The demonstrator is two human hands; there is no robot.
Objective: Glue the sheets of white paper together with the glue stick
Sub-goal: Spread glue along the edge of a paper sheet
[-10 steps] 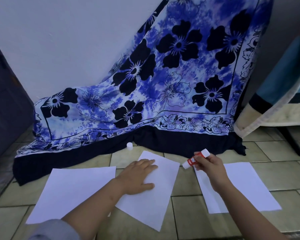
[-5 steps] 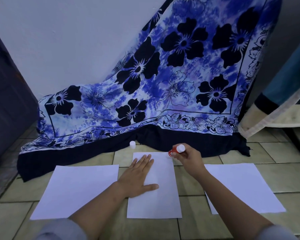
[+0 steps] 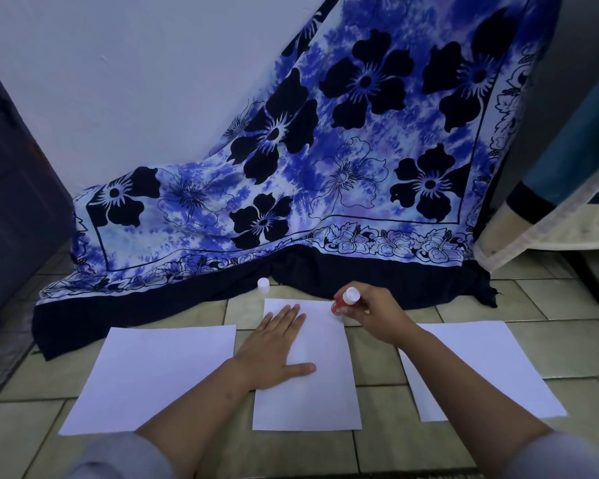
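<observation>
Tiled floor (image 3: pixel 377 444), three white sheets laid in a row.

- Left hand (image 3: pixel 274 354): flat, palm down on the middle sheet (image 3: pixel 325 402), fingers straight and pointing away from the person, thumb splayed to the right. It presses the paper and holds nothing.
- Right hand (image 3: pixel 381 316): fingers curled round the glue stick (image 3: pixel 344 302), which has a red barrel and a white end facing up, tilted.
- The stick's lower end sits at the far right corner of the middle sheet. Contact with the paper seems likely, but the tip is hidden by the barrel.
- White cap (image 3: pixel 263 285): upright on the floor just beyond the sheet's far left corner, apart from it.
- Left sheet (image 3: pixel 153 378): lies beside the middle one, and the left forearm crosses its near corner.
- Right sheet (image 3: pixel 498 350): lies apart from the middle one, partly under the right forearm.
- Blue floral cloth (image 3: pixel 325 167): draped down the wall, with its dark hem on the floor behind the paper.
- Grey sleeve (image 3: pixel 118 458): visible at the lower edge.
</observation>
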